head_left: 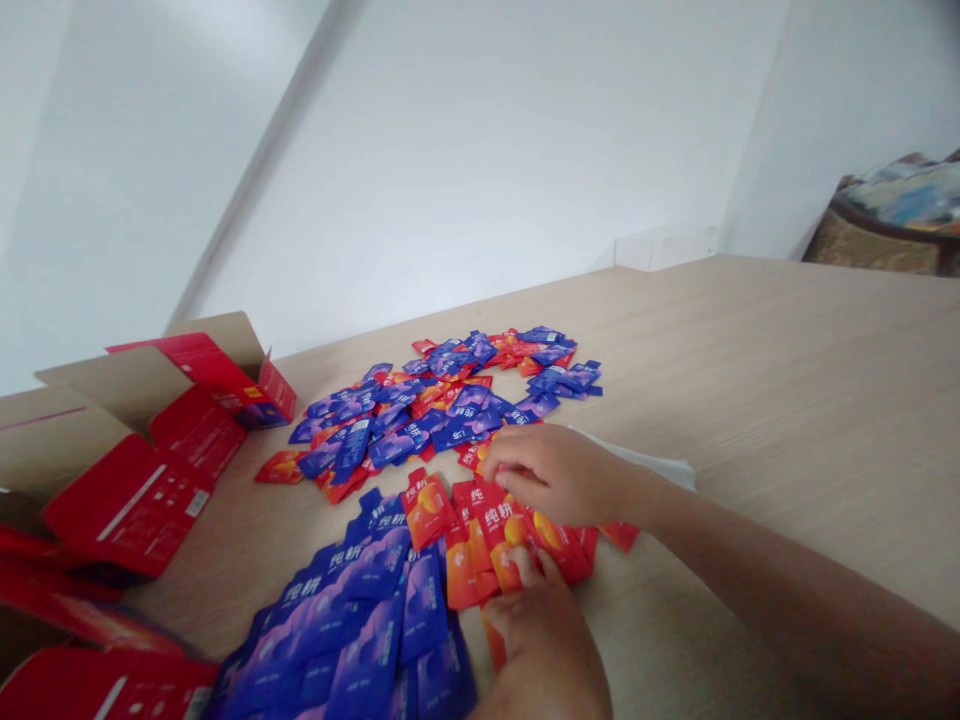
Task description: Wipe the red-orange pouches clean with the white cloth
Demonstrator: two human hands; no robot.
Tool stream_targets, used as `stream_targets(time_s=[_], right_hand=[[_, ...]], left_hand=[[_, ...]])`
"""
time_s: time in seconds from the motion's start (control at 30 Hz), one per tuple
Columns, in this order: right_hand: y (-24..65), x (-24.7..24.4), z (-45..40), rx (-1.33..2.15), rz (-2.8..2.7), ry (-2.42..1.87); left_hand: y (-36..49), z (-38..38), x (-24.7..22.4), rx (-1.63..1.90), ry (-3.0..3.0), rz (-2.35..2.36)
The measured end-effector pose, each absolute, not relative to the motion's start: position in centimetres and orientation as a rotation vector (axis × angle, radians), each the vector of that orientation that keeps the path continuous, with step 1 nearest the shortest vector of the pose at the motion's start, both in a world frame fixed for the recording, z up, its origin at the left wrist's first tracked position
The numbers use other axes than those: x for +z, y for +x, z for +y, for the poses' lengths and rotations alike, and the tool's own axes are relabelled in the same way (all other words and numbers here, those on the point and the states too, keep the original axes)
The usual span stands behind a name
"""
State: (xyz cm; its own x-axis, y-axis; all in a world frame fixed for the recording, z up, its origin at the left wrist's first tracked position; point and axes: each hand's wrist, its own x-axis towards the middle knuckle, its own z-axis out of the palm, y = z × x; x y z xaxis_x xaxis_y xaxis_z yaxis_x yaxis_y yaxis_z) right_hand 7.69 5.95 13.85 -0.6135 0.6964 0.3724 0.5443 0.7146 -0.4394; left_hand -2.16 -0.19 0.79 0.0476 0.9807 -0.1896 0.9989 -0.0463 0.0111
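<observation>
Red-orange sachets lie overlapped in a group at the centre front. My left hand reaches in from the bottom edge, its fingers bent onto the near side of this group; whether it grips a sachet is unclear. Above it, my right hand comes from the right with thumb and fingers pinched together over the upper part of the red-orange group; what it holds is hidden. Left of both hands, blue-purple sachets are spread in overlapping rows. A single red-orange sachet touches the top of these rows.
Behind the hands lies a loose mixed pile of blue and red sachets. Open red cartons stand along the left. A white sheet shows beyond my right wrist on the wooden table. A white wall rises behind.
</observation>
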Motion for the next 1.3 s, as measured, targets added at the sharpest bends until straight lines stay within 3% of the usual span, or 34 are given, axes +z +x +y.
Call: stream_targets(time_s=[0.13, 0.37, 0.57, 0.7, 0.83, 1.0, 1.3], right_hand=[[11.3, 8.5, 8.6, 0.009, -2.427, -1.678], [17.4, 2.2, 8.5, 0.053, -2.384, -2.006], [16.7, 5.5, 10.0, 0.048, -2.312, -1.835], [11.0, 7.4, 8.1, 0.161, -2.479, -1.421], [6.8, 6.3, 7.3, 0.247, -2.747, -1.028], [7.2, 6.9, 8.7, 0.084, -2.653, -1.266], [6.5, 6.2, 7.6, 0.189, -2.772, -1.053]], left_hand=[[-2.1, -0.2, 0.2, -0.359, 2.111, 2.106], [-2.0, -0.4, 1.8, -0.44, 2.148, 2.058], [-1.9, -0.5, 2.8, -0.493, 2.15, 2.071], [-1.7, -0.5, 0.9, -0.334, 2.174, 2.143], [-1.6, -0.3, -0.1, -0.341, 2.13, 2.154], [-2.0, -0.7, -0.2, -0.31, 2.123, 2.081], [-2.8, -0.4, -1.5, -0.298, 2.129, 2.062]])
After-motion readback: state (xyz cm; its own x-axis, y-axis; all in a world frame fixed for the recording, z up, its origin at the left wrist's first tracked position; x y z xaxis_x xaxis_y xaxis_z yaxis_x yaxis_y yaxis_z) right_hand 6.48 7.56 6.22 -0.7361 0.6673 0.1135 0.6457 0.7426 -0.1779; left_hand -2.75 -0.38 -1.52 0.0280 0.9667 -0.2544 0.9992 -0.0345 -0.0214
